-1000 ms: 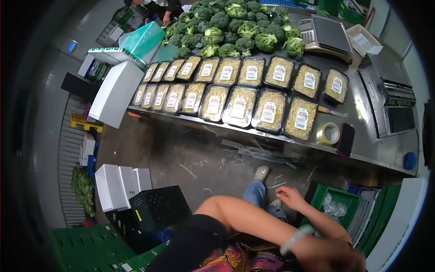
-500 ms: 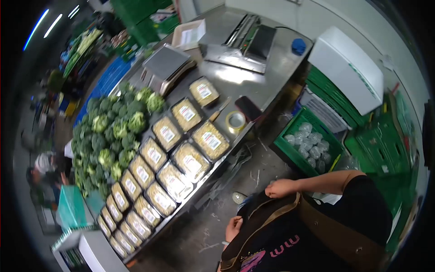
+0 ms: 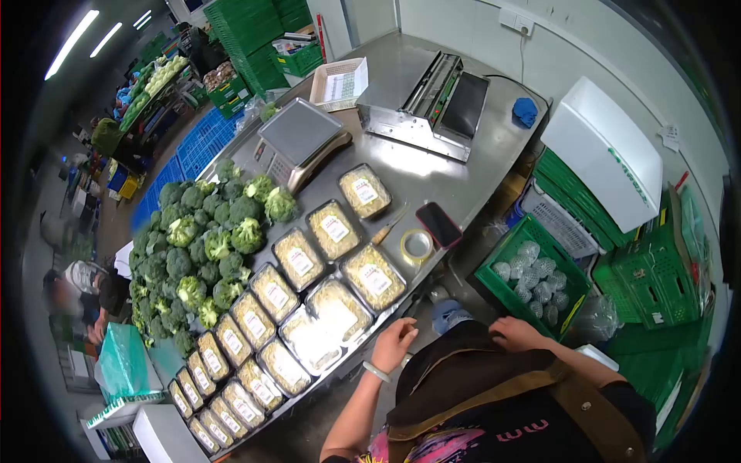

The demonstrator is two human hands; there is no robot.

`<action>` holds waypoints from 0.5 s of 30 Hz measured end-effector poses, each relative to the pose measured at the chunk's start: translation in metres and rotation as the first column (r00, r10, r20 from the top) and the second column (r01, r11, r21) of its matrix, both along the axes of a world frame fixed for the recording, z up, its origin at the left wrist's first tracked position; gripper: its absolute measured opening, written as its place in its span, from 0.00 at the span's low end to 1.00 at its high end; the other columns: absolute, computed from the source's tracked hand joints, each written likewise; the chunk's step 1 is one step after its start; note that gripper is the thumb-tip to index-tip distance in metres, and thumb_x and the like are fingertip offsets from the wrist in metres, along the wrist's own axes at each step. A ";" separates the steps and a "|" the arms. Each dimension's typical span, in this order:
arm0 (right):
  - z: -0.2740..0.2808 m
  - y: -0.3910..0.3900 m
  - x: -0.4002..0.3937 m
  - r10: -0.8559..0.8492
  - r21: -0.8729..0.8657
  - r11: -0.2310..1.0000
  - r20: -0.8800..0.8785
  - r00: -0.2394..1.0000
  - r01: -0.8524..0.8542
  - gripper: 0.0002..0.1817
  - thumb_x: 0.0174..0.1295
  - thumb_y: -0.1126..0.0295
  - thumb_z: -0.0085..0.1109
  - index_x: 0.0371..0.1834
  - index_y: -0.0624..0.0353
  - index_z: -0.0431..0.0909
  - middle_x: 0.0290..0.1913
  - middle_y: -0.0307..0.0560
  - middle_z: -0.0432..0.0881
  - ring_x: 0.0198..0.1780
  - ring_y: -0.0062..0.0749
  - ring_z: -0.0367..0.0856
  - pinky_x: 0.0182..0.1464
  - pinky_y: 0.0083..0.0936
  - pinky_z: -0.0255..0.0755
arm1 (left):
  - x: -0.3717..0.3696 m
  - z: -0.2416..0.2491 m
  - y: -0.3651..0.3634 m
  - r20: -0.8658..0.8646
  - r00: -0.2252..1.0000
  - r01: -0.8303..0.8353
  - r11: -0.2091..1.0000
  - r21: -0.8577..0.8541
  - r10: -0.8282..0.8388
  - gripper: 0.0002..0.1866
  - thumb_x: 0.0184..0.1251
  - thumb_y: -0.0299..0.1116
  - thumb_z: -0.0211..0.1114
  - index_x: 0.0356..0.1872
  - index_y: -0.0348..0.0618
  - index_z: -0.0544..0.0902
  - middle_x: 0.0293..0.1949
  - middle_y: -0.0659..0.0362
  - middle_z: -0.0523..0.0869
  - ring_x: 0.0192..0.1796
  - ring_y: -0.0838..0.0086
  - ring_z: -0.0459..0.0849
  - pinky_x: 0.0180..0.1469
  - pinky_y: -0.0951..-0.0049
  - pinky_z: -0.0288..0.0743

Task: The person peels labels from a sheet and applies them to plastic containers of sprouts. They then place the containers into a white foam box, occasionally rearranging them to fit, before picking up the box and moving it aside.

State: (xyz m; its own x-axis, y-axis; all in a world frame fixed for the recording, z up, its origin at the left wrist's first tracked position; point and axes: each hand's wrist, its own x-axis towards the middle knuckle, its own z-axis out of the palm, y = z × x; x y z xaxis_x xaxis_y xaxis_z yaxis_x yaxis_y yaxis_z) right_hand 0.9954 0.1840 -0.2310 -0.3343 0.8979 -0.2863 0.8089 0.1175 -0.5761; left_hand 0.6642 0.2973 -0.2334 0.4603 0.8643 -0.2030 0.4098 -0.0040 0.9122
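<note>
My left hand, with a pale bangle at the wrist, hangs near the table's front edge, beside the row of packs. Its fingers are loosely bent and apart, and I see nothing in them. By the edge of my brown apron is my right hand, fingers loosely curled with nothing visible in them. Labelled film-covered trays of pale, sprout-like food stand in two rows on the steel table. One more such tray sits farther back. A phone, a tape roll and a wooden-handled knife lie nearby.
Broccoli heads are heaped along the table's far side. Behind are a scale, a white basket and a wrapping machine. Right stand a green crate of net-wrapped items and a white foam box. Another person is at left.
My view has shifted, with the table now lower in it. My left hand has come away from the apron toward the table edge; my right hand stays near the apron.
</note>
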 end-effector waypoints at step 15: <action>-0.017 0.717 -0.092 0.181 0.681 0.728 -0.080 0.980 -0.079 0.09 0.51 0.79 0.50 0.34 0.64 0.78 0.39 0.59 0.79 0.43 0.58 0.78 0.47 0.49 0.74 | 0.085 0.012 0.143 -0.075 0.796 -0.596 0.758 -0.264 0.600 0.13 0.68 0.31 0.65 0.51 0.38 0.81 0.38 0.57 0.87 0.43 0.75 0.86 0.48 0.75 0.77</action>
State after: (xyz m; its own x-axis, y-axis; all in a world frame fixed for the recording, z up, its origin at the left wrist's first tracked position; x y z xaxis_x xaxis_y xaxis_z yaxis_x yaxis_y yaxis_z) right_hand 0.9034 0.9013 -0.2484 -0.4508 0.7825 0.4295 0.6789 0.6129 -0.4042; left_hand 0.7496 0.4405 -0.2214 -0.1282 0.8795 -0.4583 0.2363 0.4759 0.8471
